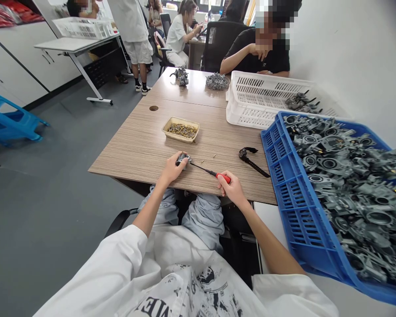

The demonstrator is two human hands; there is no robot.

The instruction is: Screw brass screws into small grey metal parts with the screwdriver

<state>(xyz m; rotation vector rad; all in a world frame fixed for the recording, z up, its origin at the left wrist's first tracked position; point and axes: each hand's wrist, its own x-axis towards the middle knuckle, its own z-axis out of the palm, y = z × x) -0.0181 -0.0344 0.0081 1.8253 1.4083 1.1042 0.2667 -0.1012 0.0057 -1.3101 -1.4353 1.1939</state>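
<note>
My left hand [174,168] is closed round a small grey metal carburetor body [182,157], holding it on the wood-grain table [132,145] near the front edge. In my right hand [230,185] is a screwdriver [225,177] with a red and black handle. Its dark shaft points left, and the tip meets the right side of the metal part; the exact contact spot is too small to make out. Two small brass-coloured pieces [202,161] lie just beyond the shaft. Farther back stands a cream tray [166,132] filled with small brass and dark screw-like pieces.
A black wristwatch [243,154] lies right of my hands. The blue crate [284,211] at the right is heaped with grey metal castings. Behind it stands a white basket [247,116] holding some parts. More metal parts [182,76] sit at the far end, where a person [267,48] is seated.
</note>
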